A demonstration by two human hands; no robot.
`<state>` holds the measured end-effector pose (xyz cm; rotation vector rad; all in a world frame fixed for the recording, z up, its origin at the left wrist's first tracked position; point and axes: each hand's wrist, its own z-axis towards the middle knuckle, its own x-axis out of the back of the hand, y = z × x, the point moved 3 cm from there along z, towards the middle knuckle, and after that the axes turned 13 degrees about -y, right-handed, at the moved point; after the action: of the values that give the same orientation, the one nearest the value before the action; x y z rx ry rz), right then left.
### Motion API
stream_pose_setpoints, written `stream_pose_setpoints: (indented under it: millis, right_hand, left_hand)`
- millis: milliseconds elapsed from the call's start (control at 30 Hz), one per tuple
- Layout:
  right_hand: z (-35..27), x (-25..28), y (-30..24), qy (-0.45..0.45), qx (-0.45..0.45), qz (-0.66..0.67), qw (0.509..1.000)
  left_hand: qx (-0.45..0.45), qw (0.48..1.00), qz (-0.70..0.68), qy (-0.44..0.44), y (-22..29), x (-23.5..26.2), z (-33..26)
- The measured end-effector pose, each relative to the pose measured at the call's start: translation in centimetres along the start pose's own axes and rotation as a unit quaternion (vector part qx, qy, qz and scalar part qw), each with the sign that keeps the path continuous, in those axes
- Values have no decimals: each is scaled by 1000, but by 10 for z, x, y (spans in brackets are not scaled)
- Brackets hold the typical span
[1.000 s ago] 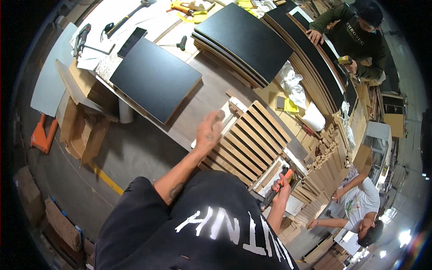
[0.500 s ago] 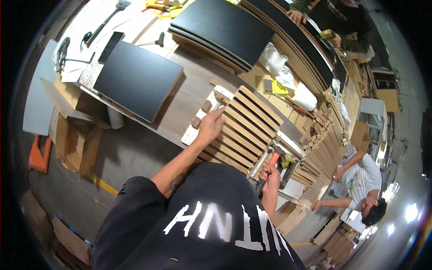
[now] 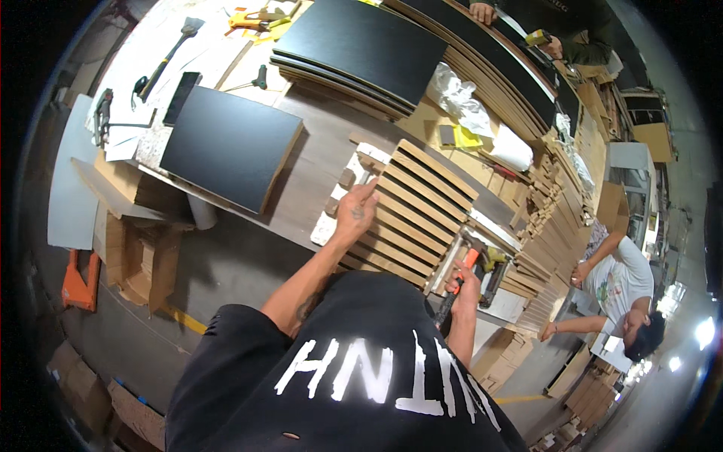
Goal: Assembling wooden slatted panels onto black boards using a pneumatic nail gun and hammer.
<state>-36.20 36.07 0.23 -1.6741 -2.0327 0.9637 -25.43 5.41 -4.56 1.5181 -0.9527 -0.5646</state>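
Note:
A slatted wooden panel [image 3: 418,207], pale strips with dark gaps, lies on the workbench in front of me. My left hand [image 3: 356,216] is at its left edge, thumb and fingers closed about the edge; the fingertips are partly hidden. Beside that edge is a white jig board [image 3: 329,224] with small brown wooden blocks. My right hand [image 3: 465,286] grips a hammer [image 3: 472,258] by its orange and black handle, close to the panel's right side. The hammer's head points away from me, next to a yellow and black tool [image 3: 493,271].
A black board [image 3: 230,147] lies at left; a stack of black boards [image 3: 361,49] stands behind. A mallet [image 3: 169,60] and a T-handle tool [image 3: 260,77] rest at far left. Wood strips [image 3: 546,248] are piled right. Co-workers [image 3: 621,279] stand right and far right. An open carton [image 3: 139,260] is lower left.
The view has shifted slightly. My right hand has moved a little with the hammer, and its head now shows more plainly. My left hand stays at the panel's left edge.

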Motion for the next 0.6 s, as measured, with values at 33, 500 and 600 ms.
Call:
stream_pose_setpoints:
  millis: [33, 500, 600]
  right_hand:
    - [2, 1, -1, 10, 2, 21, 1000]
    - [-26, 11, 11, 25, -34, 95, 995]
    - [-29, -6, 11, -51, -79, 22, 995]
  left_hand:
    - [-23, 1000, 9, 14, 5, -1, 0]
    - [34, 999, -14, 4, -7, 7, -24]
    - [-18, 999, 15, 22, -6, 7, -25]
